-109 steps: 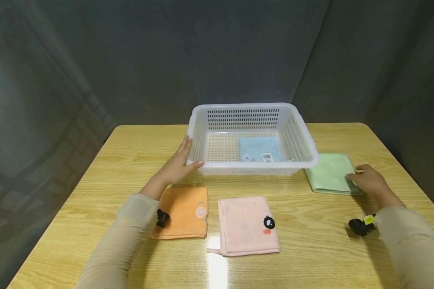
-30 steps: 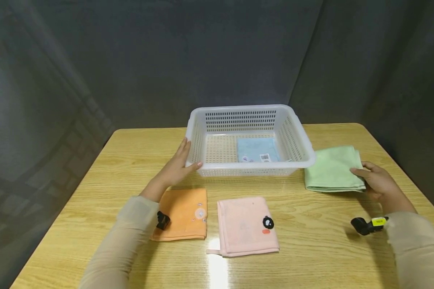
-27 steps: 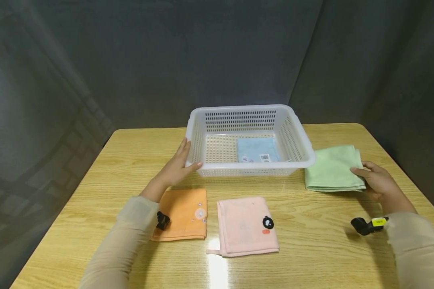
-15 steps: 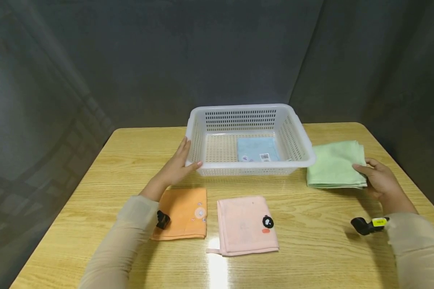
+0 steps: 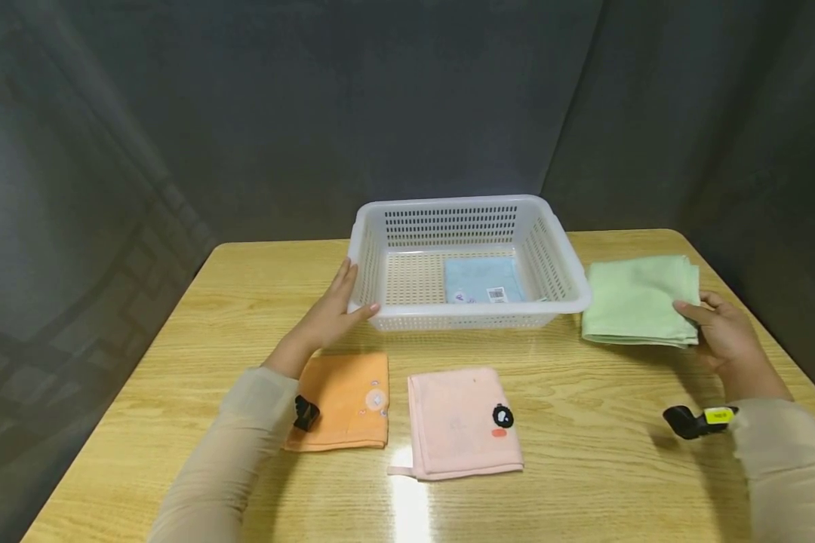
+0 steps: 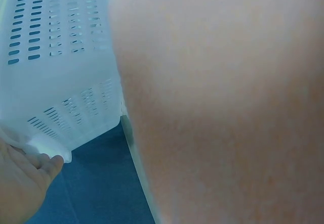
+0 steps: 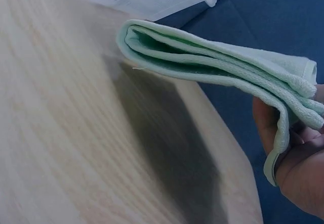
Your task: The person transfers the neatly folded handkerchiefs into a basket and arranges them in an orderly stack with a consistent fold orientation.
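My right hand [image 5: 730,332] pinches the right edge of a folded light green towel [image 5: 641,298], thumb on top and fingers beneath. In the right wrist view the green towel [image 7: 217,62] hangs above the table with its folded layers showing and a shadow below. My left hand [image 5: 329,313] rests spread at the front left corner of a white plastic basket [image 5: 475,309], its fingers straight along the side and its thumb on the front rim. Inside the basket, toward the right, lies a folded light blue towel [image 5: 482,279] with a white label.
A folded orange towel [image 5: 349,403] lies under the left wrist, partly covered by the sleeve. Beside it is a folded pink towel [image 5: 462,430] with a black eye patch and a loop. Dark curtains [image 5: 380,98] hang behind the wooden table [image 5: 584,490].
My right hand has taken hold of the green towel and lifted it, shifting it rightward and away from the basket. My left hand stays at the basket's corner.
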Demonstrator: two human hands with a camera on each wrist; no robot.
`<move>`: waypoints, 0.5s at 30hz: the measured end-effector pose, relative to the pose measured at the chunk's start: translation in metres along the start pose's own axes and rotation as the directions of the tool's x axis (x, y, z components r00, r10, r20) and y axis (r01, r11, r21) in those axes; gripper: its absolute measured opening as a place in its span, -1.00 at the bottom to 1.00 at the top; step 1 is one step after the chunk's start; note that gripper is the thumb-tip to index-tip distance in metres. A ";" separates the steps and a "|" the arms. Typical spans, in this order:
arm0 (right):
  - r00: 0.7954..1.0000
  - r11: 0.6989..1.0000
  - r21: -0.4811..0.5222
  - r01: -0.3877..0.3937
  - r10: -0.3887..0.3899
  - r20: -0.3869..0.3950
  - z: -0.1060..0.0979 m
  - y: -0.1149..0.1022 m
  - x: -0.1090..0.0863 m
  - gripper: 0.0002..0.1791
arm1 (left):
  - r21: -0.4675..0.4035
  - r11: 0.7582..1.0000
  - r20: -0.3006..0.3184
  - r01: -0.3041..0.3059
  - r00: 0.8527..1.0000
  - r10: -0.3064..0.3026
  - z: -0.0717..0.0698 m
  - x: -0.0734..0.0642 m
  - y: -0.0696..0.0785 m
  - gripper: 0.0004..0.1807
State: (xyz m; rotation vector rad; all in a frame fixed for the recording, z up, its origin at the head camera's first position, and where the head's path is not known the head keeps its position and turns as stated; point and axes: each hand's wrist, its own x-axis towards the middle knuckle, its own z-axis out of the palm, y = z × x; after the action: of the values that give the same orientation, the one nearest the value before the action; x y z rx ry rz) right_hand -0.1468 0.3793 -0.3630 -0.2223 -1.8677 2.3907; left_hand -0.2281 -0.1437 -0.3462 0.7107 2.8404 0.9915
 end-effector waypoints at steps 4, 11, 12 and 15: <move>1.000 0.999 0.044 0.029 -0.029 -0.012 -0.012 0.003 0.008 -0.83 | 0.001 1.000 -0.002 0.000 1.000 0.000 0.000 -0.001 0.001 -0.06; 0.992 0.992 0.096 0.085 -0.076 -0.098 -0.065 0.036 0.047 -0.58 | 0.002 1.000 0.002 0.008 1.000 -0.008 0.000 -0.001 0.003 -0.05; 0.992 0.989 0.113 0.090 -0.079 -0.099 -0.069 0.038 0.050 -0.56 | 0.001 1.000 0.003 0.008 1.000 -0.009 0.000 -0.001 0.003 -0.05; 0.990 0.985 0.136 0.104 -0.089 -0.109 -0.077 0.040 0.054 -0.54 | 0.000 1.000 0.001 0.008 1.000 -0.008 0.000 -0.001 0.003 -0.05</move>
State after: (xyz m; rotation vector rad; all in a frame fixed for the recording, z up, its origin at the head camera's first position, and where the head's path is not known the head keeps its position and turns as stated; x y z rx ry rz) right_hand -0.1865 0.4521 -0.4229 -0.2321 -1.6189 2.3857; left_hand -0.2261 -0.1419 -0.3444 0.6992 2.8406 0.9894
